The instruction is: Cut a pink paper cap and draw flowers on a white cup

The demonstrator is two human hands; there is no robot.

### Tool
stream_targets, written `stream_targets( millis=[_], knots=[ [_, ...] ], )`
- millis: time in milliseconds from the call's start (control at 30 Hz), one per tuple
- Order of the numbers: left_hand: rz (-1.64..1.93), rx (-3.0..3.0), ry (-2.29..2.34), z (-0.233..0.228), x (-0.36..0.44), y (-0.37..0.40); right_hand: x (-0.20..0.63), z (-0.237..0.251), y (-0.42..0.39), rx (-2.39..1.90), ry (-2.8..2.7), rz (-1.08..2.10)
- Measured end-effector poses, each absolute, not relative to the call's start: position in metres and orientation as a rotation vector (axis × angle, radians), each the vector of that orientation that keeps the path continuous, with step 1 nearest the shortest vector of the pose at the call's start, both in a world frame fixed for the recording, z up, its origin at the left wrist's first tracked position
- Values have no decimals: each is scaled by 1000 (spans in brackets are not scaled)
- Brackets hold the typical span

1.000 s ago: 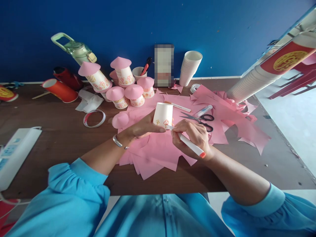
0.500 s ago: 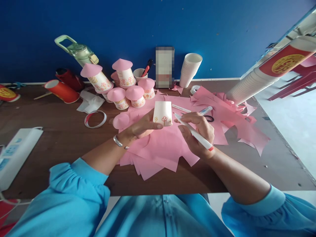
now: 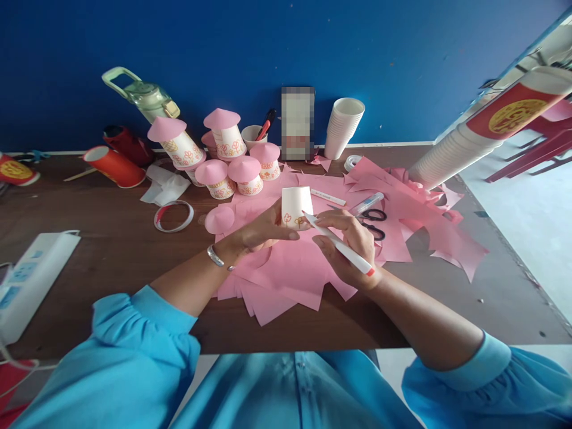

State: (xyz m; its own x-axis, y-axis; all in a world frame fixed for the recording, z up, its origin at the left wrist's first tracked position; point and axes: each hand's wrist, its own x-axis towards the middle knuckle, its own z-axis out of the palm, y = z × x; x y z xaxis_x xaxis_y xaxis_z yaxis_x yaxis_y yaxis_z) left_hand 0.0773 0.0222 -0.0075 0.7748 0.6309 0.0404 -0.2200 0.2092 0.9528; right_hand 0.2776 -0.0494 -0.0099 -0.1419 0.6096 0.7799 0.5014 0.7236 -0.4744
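My left hand (image 3: 267, 229) is closed around a white paper cup (image 3: 295, 201), held upside down over pink paper. Red and yellow flowers are drawn near the cup's lower rim. In my right hand (image 3: 351, 244) is a white marker (image 3: 342, 244) with a red end, its tip at the flowers on the cup's right side. Under and around both hands lie sheets of pink paper (image 3: 286, 280). Scissors with black handles (image 3: 374, 215) rest on the paper beside my right hand, their blades partly hidden. A second white marker (image 3: 328, 196) lies behind the cup.
Several decorated cups with pink cone roofs (image 3: 245, 170) stand behind my left hand. A tape roll (image 3: 173, 216), a red cup (image 3: 116, 168) and a power strip (image 3: 38, 274) are on the left. Stacked white cups (image 3: 343, 128) stand by the wall; pink scraps (image 3: 402, 190) lie right.
The cup has turned, so other flowers face me. My right hand has moved left, bringing the marker tip to the cup and uncovering more of the scissors.
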Motion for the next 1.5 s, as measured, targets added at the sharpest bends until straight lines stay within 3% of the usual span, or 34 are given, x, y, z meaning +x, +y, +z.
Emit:
stream_targets(
  millis=[833,1500],
  knots=[
    [617,1258,430,-31,73,33,278,1,-47,-785,-1890,-71],
    [634,1310,466,-4,75,20,276,-3,-46,-811,-1890,-98]
  ],
)
